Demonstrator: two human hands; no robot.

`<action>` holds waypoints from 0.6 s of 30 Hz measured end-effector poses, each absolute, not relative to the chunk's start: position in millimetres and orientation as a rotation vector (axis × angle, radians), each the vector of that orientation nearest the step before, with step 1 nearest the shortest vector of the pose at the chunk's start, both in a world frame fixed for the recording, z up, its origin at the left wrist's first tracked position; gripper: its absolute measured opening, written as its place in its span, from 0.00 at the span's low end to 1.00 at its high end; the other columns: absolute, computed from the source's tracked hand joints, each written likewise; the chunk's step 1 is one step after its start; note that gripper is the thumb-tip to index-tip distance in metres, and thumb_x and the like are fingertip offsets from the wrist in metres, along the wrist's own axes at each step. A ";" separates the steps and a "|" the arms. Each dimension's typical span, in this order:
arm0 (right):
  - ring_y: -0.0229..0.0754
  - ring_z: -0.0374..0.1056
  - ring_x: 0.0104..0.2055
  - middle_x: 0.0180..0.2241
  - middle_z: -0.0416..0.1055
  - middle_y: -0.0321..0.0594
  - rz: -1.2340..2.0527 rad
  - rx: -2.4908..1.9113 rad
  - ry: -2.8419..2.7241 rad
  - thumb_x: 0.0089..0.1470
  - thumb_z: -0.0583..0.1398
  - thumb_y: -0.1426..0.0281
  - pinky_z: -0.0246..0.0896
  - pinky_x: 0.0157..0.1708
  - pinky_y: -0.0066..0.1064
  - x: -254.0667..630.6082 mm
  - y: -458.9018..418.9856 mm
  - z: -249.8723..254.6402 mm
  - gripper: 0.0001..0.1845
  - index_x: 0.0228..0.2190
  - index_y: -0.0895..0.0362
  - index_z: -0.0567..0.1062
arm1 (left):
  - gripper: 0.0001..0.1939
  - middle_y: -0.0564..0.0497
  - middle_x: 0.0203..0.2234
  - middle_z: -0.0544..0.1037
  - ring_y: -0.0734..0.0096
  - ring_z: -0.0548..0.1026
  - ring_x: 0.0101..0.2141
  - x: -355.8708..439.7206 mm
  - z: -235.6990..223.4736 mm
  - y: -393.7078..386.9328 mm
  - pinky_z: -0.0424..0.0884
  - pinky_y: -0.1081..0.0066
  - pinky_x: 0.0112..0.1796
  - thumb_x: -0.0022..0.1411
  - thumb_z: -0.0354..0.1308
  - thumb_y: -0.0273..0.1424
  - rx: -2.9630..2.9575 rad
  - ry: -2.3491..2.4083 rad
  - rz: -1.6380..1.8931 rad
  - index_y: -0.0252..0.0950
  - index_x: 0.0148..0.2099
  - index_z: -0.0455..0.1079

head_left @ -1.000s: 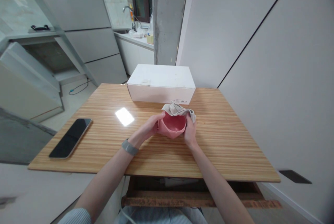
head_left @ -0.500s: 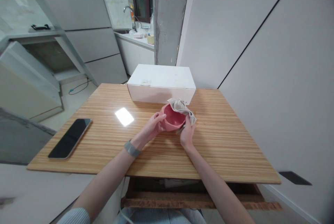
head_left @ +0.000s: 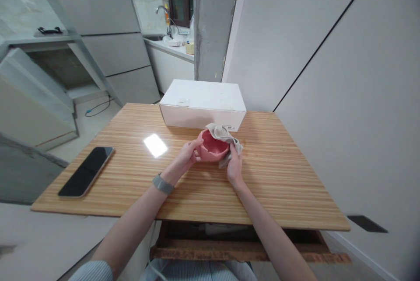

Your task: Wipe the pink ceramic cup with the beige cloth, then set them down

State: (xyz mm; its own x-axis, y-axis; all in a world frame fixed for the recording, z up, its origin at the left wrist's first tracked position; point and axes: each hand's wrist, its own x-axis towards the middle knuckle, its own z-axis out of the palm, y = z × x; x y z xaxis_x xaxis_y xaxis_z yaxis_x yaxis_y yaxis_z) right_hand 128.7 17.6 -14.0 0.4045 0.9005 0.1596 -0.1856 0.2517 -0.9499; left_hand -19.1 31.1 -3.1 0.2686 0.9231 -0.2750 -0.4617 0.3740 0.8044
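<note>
A pink bowl (head_left: 211, 152) with an uneven rim is held above the wooden table, tilted so that its inside faces me. My left hand (head_left: 189, 153) grips its left side, thumb at the rim and fingers underneath. A light grey cloth (head_left: 219, 132) drapes over the bowl's far right rim and hangs down its right side. My right hand (head_left: 235, 165) is closed on the cloth, pressing it against the right side of the bowl. Some of the right fingers are hidden behind the cloth.
A white box (head_left: 203, 104) stands at the far edge of the wooden table (head_left: 278, 176). A smartphone (head_left: 87, 172) lies at the left. Under the front edge a drawer (head_left: 210, 252) is pulled out. A pale wall rises on the right; a sink counter (head_left: 173, 49) lies beyond.
The bowl has moved slightly left and tilted, with both hands still on it. My left fingers have shifted on its side, and the cloth hangs lower at the right.
</note>
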 end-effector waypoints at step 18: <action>0.42 0.68 0.42 0.37 0.74 0.40 0.866 -1.066 -0.809 0.51 0.56 0.58 0.61 0.47 0.37 134.3 19.8 -14.7 0.16 0.33 0.56 0.76 | 0.15 0.50 0.23 0.76 0.72 0.72 0.21 -19.8 -13.1 31.8 0.73 0.70 0.24 0.52 0.62 0.40 0.711 0.878 0.894 0.31 0.34 0.72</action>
State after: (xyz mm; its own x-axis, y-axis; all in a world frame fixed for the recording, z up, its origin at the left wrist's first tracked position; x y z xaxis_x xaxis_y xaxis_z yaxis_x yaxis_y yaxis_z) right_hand 134.3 19.8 -14.7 0.4343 0.8905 0.1358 -0.1954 0.2402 -0.9509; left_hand -19.8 31.8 -13.1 0.3417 0.8767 -0.3384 -0.3534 0.4536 0.8182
